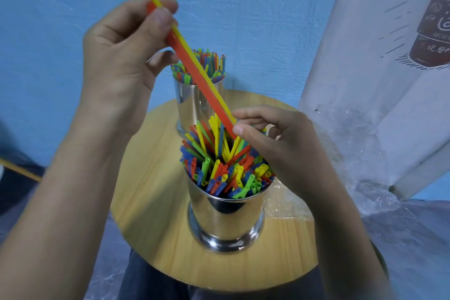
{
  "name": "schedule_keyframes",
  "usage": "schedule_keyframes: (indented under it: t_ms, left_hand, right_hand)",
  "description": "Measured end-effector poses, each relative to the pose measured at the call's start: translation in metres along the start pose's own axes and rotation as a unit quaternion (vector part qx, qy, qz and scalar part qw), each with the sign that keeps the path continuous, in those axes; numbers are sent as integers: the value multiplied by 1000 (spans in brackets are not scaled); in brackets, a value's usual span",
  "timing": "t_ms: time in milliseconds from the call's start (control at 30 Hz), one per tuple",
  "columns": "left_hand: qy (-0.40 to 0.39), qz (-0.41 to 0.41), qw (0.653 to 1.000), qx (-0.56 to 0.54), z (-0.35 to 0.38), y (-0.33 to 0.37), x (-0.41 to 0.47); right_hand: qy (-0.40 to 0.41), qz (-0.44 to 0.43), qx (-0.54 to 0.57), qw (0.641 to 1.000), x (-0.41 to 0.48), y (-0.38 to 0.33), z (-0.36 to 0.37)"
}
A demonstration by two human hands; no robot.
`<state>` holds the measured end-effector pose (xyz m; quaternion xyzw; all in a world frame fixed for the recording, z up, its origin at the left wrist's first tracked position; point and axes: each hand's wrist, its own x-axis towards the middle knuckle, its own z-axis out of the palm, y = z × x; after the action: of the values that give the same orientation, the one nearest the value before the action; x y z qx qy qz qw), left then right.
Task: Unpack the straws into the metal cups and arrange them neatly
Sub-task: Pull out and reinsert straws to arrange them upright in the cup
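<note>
While the left hand [126, 56] pinches the tops of two long straws [201, 81], one red and one yellow, the right hand [275, 146] pinches their lower ends over the near metal cup [226, 217], already crammed; they cross the far metal cup [192, 105], with crumpled clear wrap [353, 143] beside the round table [151, 178].

The only lettering stands on the dark red bottle drawing [425, 56] printed on the white curtain [360, 61]. Across the bottle's label band [435, 37] run the pale Latin capitals "MOR", cut off by the picture's right edge. Just below that band sits a short row of small Chinese characters [437, 50], and above it are larger brush-like characters [442, 19], all too blurred and cropped to read.
</note>
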<state>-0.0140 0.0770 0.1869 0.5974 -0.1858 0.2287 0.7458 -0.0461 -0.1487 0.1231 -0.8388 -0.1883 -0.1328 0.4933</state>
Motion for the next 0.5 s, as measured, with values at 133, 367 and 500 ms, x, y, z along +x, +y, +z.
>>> schedule_keyframes:
  t_ms: [133,367,500]
  left_hand:
    - [61,-27,994,-87,-6,-5,-1]
    - [111,-78,977,-167,-5,-21,-13]
    - [138,-112,967,-184,-2,-30,-17]
  right_hand:
    - [26,-3,5,1000,2,1,1]
    - [76,11,-11,997,1,6,-3]
    - [28,3,6,1000,1,11,-8]
